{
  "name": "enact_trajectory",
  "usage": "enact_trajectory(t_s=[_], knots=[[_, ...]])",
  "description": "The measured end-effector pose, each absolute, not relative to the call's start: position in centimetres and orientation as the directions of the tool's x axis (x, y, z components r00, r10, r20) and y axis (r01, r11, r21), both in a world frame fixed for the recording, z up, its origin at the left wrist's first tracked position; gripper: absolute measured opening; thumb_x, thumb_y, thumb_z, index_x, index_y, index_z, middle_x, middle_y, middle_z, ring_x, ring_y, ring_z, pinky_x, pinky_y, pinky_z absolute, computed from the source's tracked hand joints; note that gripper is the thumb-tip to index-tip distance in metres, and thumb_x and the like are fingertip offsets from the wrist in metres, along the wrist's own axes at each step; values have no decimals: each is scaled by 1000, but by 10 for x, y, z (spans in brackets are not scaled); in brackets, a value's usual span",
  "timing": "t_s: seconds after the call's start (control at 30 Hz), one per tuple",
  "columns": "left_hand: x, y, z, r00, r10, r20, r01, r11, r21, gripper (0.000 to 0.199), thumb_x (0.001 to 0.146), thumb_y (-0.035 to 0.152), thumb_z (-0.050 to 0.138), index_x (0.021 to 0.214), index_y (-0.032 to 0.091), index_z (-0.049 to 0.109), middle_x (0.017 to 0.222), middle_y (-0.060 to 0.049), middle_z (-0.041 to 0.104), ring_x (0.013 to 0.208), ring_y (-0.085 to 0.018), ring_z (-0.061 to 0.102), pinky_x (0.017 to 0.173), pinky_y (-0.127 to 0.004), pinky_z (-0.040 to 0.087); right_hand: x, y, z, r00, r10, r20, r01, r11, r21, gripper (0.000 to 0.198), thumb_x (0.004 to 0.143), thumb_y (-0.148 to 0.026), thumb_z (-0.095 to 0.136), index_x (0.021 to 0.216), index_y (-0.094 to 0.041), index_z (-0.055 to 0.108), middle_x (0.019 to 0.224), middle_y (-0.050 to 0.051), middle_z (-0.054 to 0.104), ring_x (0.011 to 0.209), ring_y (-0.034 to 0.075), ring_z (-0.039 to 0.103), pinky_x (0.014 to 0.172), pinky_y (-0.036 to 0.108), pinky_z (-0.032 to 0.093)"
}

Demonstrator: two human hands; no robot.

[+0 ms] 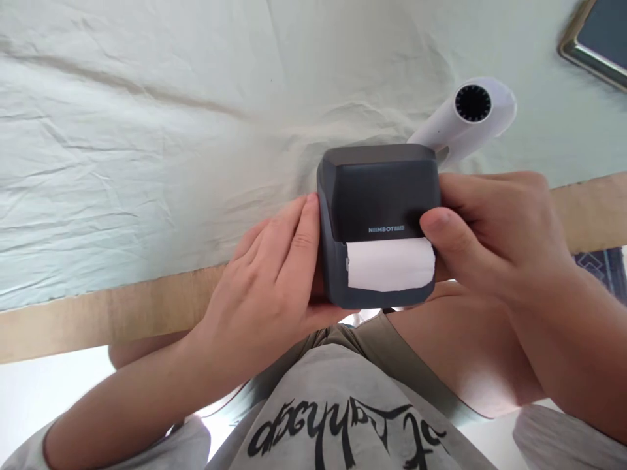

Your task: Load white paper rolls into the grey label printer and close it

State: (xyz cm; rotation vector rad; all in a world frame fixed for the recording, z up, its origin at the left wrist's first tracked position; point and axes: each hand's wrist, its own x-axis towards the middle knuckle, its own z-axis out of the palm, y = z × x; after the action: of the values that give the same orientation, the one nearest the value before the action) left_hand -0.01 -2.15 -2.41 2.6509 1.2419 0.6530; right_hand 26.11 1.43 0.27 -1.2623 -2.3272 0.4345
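nearest me, below my chest, is my pale shirt (343, 391) with black script across it, too stylised for me to make out a word, and under it my olive shorts (421, 365) and bare thighs. just past them, a dark printer (385, 199) sits between my two hands, over the near edge of the tabletop (161, 215) as i look down. my left grip (267, 277) is closed along its left side, fingers laid straight against the wall and thumb tucked by the lower edge; my right grip (494, 241) is wrapped round the other side, thumb on the top face near the corner, the other fingers mostly hidden. a strip of white paper (390, 264) with an uneven end lies across the printer's lower part, and right above it i read "niimbot", followed by smaller characters that blur. a bare wooden strip (161, 305) runs along the tabletop's edge, with dark patterned fabric (600, 269) below it at my right. just beyond the printer's far right corner is a white tubular thing (455, 127) with a round black opening; the printer hides its near end. farthest off, a dark panel with a metallic rim (600, 39) fills the right corner. pale, creased cloth covers the tabletop.
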Motion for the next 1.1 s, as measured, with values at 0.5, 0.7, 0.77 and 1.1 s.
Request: enact_trajectory(t_s=[0.5,0.7,0.77,1.1], knots=[[-1,-21,-24,521,803,291,731,-595,333,83,108,59,66,162,-2,46,155,-33,64,148,-38,67,126,-43,52,250,14,-3,-456,841,290,733,540,-414,54,114,-45,31,72,-11,29,59,1,24,58,-1,20,53,20,18],[-1,-19,-21,537,765,356,737,-630,244,85,103,60,71,157,-3,51,148,-34,70,136,-37,75,116,-46,61,254,15,-5,-455,865,210,739,499,-453,62,114,-58,25,76,-11,38,62,1,37,58,0,26,52,22,21],[-1,-19,-22,544,760,356,731,-638,243,85,102,60,72,154,-5,53,146,-36,70,137,-38,75,116,-47,62,256,15,-4,-462,866,191,735,495,-464,64,113,-61,24,77,-11,39,63,1,39,58,-1,29,52,21,22],[-4,-19,-24,515,779,357,723,-618,307,83,101,57,73,164,9,48,153,-27,69,140,-37,73,119,-46,61,257,15,3,-458,878,138,721,457,-521,68,113,-64,25,78,-9,45,62,1,42,57,-3,32,52,19,25]])
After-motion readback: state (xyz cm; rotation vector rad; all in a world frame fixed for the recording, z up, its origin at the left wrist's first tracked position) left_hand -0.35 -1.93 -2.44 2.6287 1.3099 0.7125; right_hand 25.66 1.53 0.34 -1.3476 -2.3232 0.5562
